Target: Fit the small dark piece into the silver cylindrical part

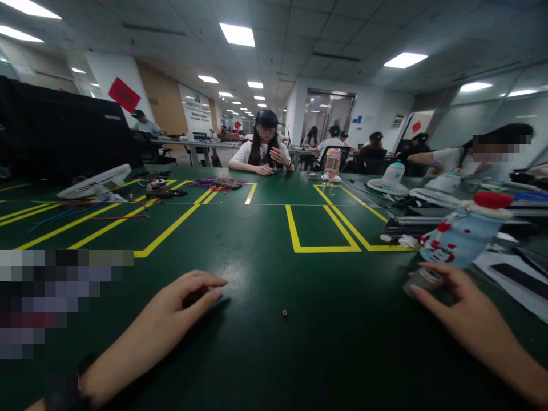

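My left hand [188,299] rests on the green table [257,359], thumb and fingers apart with nothing between them. On the right, my right hand [460,297] has its thumb and fingers around a small greyish cylindrical container [423,279], whose contents I cannot make out. Between the two hands a tiny dark metallic piece [285,313] with a light centre lies on the tabletop. Just behind my right hand stands a light blue bottle [460,237] with red patterns and a red top.
Yellow tape [327,249] marks outlines on the table. Bundled coloured wires [216,182] lie at the far side, a white fan [96,181] at the left. A black monitor [64,131] stands at left. A person [263,148] sits opposite. Another fan [389,180] and a clear bottle [331,165] are back right.
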Demonstrator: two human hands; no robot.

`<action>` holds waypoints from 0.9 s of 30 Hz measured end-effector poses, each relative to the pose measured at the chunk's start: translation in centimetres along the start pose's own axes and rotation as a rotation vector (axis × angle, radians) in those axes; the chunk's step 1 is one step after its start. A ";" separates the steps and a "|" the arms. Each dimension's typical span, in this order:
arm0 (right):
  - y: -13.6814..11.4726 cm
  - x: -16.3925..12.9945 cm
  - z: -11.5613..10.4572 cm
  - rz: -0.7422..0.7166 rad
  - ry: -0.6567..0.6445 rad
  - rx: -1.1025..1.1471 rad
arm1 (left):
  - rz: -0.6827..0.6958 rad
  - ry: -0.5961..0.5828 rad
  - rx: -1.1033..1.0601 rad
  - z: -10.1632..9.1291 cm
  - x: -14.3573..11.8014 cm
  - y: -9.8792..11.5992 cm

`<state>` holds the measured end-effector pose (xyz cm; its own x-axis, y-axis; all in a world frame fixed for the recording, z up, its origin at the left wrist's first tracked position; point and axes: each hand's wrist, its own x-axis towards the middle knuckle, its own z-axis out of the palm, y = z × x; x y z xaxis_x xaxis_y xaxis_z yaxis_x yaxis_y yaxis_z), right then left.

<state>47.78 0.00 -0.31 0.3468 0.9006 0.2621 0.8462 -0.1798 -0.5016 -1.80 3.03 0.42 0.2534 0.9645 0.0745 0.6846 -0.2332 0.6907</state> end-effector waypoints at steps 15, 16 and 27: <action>-18.3 -6.2 6.6 -0.882 -0.359 0.052 | -0.016 0.051 0.055 0.6 -0.1 -0.4; -18.8 -6.1 6.8 -0.880 -0.381 0.070 | -0.018 0.060 0.052 0.5 -0.1 -0.4; -2.4 1.9 -5.0 -0.334 0.043 -0.410 | -0.019 0.082 0.018 0.8 -0.2 1.0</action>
<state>48.43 0.13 5.54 0.0401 0.9199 0.3901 0.9992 -0.0334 -0.0239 -0.62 2.54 0.51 0.1837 0.9755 0.1210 0.7010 -0.2163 0.6795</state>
